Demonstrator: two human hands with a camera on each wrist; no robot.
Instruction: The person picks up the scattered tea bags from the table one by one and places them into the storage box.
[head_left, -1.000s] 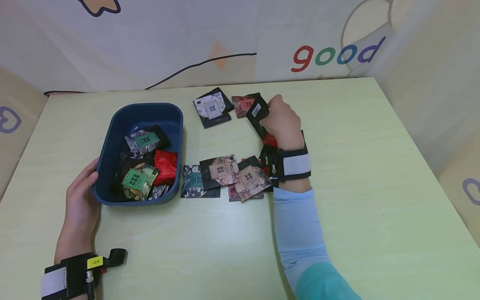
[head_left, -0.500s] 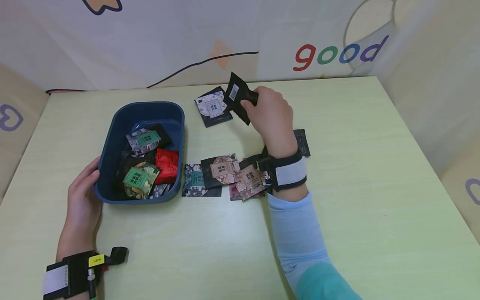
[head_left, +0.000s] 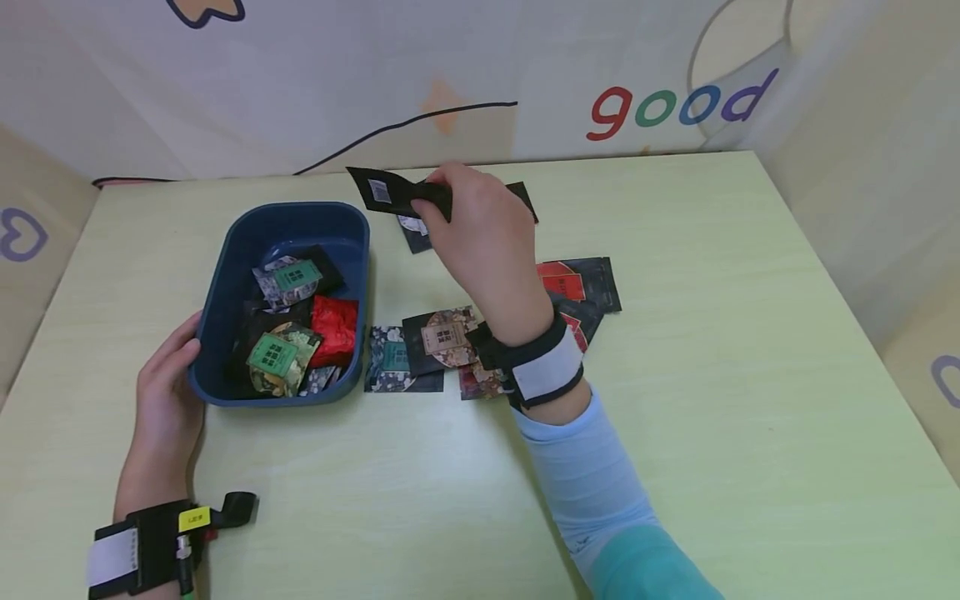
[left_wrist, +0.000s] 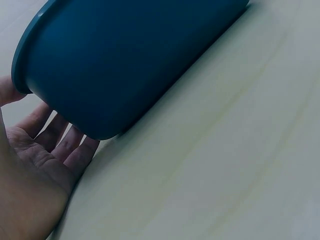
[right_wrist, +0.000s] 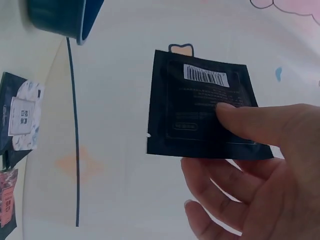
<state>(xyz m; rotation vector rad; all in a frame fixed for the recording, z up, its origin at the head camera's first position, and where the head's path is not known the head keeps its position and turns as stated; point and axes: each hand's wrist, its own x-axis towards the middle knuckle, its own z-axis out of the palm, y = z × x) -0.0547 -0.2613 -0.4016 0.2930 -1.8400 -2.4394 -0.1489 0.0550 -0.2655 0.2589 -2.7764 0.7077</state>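
A flat black square sachet [head_left: 384,192] with a white barcode label is pinched between the thumb and fingers of my right hand [head_left: 487,242]. In the right wrist view the thumb lies across the face of the sachet [right_wrist: 190,117], with fingers behind it. It is up off the table, just right of the blue plastic box [head_left: 333,225]. Several sachets lie inside the box, among them a green-labelled sachet [head_left: 273,357] and a shiny red packet [head_left: 334,332]. My left hand [head_left: 168,383] touches the box's outer left wall, its fingers lightly spread against it in the left wrist view.
Flower-printed sachets [head_left: 442,340] lie overlapping right of the box, partly behind the right wrist. Red-labelled black sachets [head_left: 581,282] lie farther right. Behind the right hand, a white-and-black sachet [head_left: 416,235] is partly covered. A printed cloth [head_left: 360,75] hangs behind the table.
My right hand has lifted the black sachet from the pile at the back and carried it left toward the box. My left hand and the box have stayed in place.
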